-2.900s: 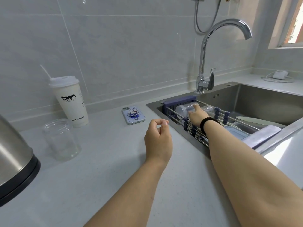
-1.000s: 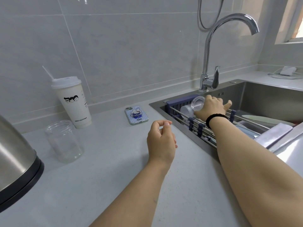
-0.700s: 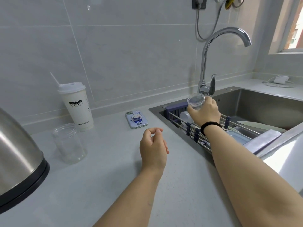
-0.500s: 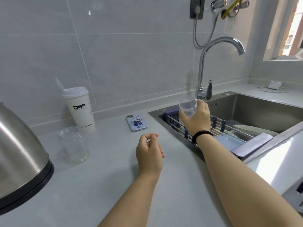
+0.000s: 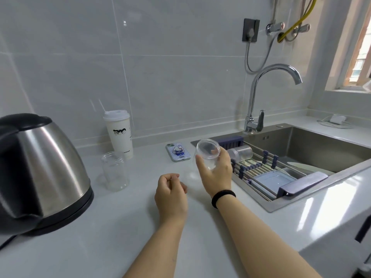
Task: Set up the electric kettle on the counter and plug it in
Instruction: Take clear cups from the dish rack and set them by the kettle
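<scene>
Since the earlier frames the right hand (image 5: 215, 169) has lifted a clear cup (image 5: 207, 153) off the sink rack (image 5: 259, 167) and carried it leftward, out over the tabletop (image 5: 130, 227); the view has also widened to show the whole kettle.

Left to right: the steel kettle (image 5: 38, 169) stands upright on its black base at the far left of the tabletop, a dark cord leaving the frame at the lower left edge. Just beside it to the right stands an empty clear jar (image 5: 115, 171), with a lidded paper cup (image 5: 119, 133) and straw behind it. The left hand (image 5: 170, 195) hovers loosely curled over the tabletop, holding nothing. A phone (image 5: 177, 152) lies flat near the sink edge. The right hand grips the clear cup, its mouth tilted toward the camera. A second clear cup (image 5: 241, 153) lies on its side on the rack. A wall socket (image 5: 251, 30) above the faucet (image 5: 267, 93) already has a plug in it.

Judgement: the kettle seems placed; whether it is plugged in cannot be told. Moving the cup does not itself advance the plugging-in.
</scene>
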`<state>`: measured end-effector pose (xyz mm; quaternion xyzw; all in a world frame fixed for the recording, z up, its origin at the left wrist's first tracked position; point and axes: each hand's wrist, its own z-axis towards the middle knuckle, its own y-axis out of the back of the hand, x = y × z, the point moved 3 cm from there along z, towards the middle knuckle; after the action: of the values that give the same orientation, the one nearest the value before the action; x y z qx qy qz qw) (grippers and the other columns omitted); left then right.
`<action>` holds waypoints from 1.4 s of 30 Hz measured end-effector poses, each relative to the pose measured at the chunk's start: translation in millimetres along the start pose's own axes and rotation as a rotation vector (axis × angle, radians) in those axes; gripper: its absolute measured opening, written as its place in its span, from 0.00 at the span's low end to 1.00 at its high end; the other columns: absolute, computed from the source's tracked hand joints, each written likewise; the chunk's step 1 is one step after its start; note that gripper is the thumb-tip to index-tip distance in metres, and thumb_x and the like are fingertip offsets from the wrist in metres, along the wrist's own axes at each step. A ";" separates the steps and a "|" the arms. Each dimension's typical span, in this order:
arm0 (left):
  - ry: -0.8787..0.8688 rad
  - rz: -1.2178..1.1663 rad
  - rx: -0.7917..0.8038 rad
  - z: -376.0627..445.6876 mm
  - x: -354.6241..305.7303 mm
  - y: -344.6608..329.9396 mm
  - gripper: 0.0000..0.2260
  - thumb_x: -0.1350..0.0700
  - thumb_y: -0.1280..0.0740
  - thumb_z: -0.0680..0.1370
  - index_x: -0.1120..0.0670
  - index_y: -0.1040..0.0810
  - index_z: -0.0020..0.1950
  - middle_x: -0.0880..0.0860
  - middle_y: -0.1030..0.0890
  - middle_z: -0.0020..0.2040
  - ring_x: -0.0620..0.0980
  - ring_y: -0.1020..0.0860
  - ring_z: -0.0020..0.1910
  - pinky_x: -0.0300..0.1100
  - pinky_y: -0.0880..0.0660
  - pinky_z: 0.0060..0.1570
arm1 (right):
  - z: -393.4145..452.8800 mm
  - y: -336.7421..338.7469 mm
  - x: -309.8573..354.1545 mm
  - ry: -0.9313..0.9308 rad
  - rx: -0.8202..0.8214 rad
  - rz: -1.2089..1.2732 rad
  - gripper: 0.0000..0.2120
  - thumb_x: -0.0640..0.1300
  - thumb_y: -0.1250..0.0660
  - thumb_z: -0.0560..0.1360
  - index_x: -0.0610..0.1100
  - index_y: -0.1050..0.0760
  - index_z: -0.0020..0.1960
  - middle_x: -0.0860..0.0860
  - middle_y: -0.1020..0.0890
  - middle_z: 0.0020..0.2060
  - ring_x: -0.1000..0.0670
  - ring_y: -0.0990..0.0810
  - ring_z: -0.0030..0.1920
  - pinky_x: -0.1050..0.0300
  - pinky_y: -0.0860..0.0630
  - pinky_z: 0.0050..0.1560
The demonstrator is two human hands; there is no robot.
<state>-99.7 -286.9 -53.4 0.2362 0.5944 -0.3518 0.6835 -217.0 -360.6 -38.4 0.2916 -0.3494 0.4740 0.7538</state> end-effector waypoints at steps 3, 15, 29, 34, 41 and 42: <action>-0.036 0.007 -0.047 0.3 -2.3 14.7 0.08 0.61 0.42 0.80 0.52 0.26 0.45 0.50 0.19 0.39 0.44 0.20 0.42 0.35 0.27 0.40 | -21.9 -10.9 14.4 -0.028 0.047 0.043 0.22 0.51 0.27 0.71 0.44 0.29 0.59 0.51 0.24 0.53 0.62 0.28 0.49 0.75 0.34 0.52; -0.080 0.070 -0.105 -2.6 -12.9 68.0 0.09 0.59 0.43 0.81 0.53 0.23 0.52 0.44 0.18 0.50 0.35 0.25 0.48 0.23 0.33 0.43 | -76.5 -44.1 51.4 -0.050 0.157 0.082 0.23 0.59 0.31 0.67 0.48 0.29 0.56 0.56 0.24 0.48 0.60 0.26 0.48 0.59 0.28 0.52; -0.062 0.106 -0.259 -0.4 -20.9 143.7 0.08 0.56 0.40 0.80 0.54 0.22 0.54 0.50 0.18 0.51 0.50 0.21 0.51 0.44 0.26 0.52 | -134.3 -92.0 98.0 -0.028 0.291 0.075 0.27 0.57 0.30 0.66 0.53 0.33 0.62 0.61 0.28 0.52 0.56 0.26 0.54 0.49 0.28 0.58; -0.050 0.060 -0.255 1.9 -25.5 167.4 0.11 0.54 0.43 0.81 0.54 0.24 0.58 0.49 0.17 0.52 0.38 0.24 0.48 0.26 0.32 0.43 | -144.3 -105.7 107.2 0.053 0.378 0.030 0.31 0.53 0.32 0.65 0.54 0.35 0.67 0.60 0.30 0.54 0.55 0.26 0.56 0.49 0.28 0.59; -0.045 0.019 -0.173 8.2 -24.1 175.0 0.12 0.51 0.46 0.83 0.52 0.27 0.60 0.49 0.19 0.58 0.44 0.26 0.58 0.25 0.34 0.45 | -140.6 -117.2 107.8 0.019 0.399 0.068 0.35 0.51 0.27 0.68 0.49 0.36 0.70 0.59 0.30 0.54 0.55 0.26 0.54 0.47 0.29 0.61; -0.041 0.016 -0.154 9.6 -23.1 173.2 0.12 0.51 0.46 0.83 0.52 0.27 0.61 0.49 0.20 0.59 0.44 0.26 0.59 0.25 0.34 0.46 | -138.8 -117.3 106.1 -0.016 0.396 0.083 0.35 0.50 0.26 0.68 0.49 0.37 0.70 0.60 0.30 0.55 0.55 0.26 0.54 0.47 0.29 0.62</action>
<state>37.3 -178.3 -45.6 0.1804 0.6036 -0.3045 0.7144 -42.1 -244.1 -47.2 0.4231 -0.2671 0.5619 0.6587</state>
